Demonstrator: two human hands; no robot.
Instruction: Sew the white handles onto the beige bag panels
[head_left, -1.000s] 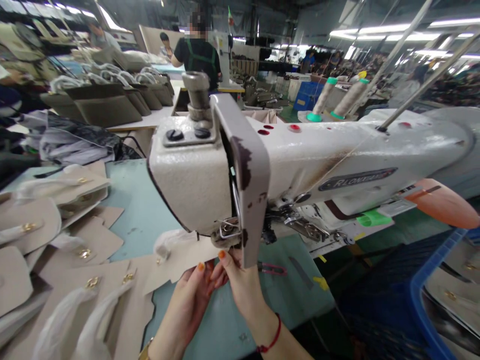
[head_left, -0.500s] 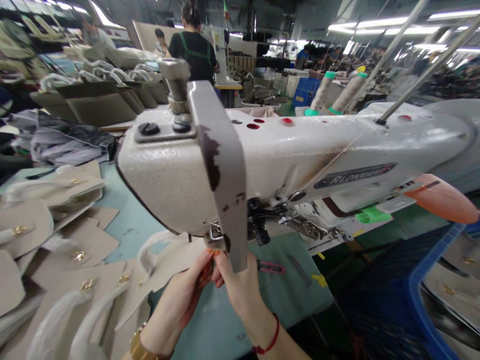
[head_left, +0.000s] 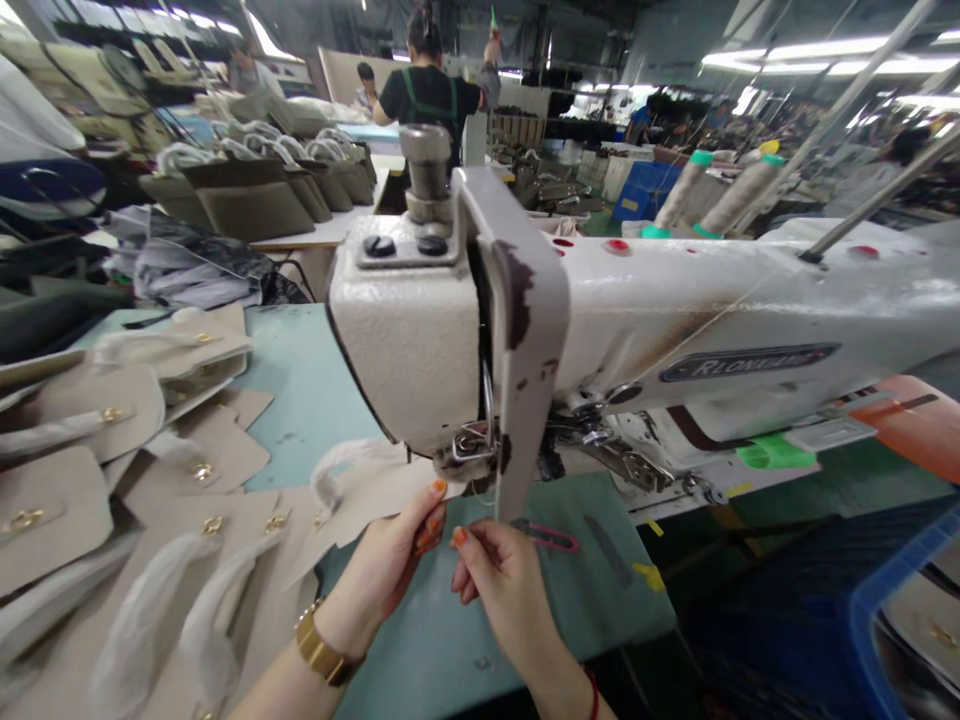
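Observation:
A worn white sewing machine (head_left: 675, 310) fills the middle of the view, its needle area (head_left: 472, 455) just above my hands. My left hand (head_left: 397, 560) has its fingers closed on the edge of a beige leather piece (head_left: 375, 495) lying under the machine head. My right hand (head_left: 499, 580) is closed in a pinch just below the needle area, seemingly on a thin thread that is too fine to make out. Pink thread snips (head_left: 551, 538) lie on the teal table (head_left: 315, 400) right beside my right hand.
Several beige leather flaps with gold clasps (head_left: 112, 440) are piled at the left. Thread cones (head_left: 720, 195) stand behind the machine. A blue crate (head_left: 892, 620) sits low at the right. Olive bags (head_left: 247, 195) line a far table, and a person in black (head_left: 431, 95) works beyond.
My hands have dropped from the needle area and drawn slightly apart. The right hand has pulled back toward me. The view has shifted, so the machine sits further right.

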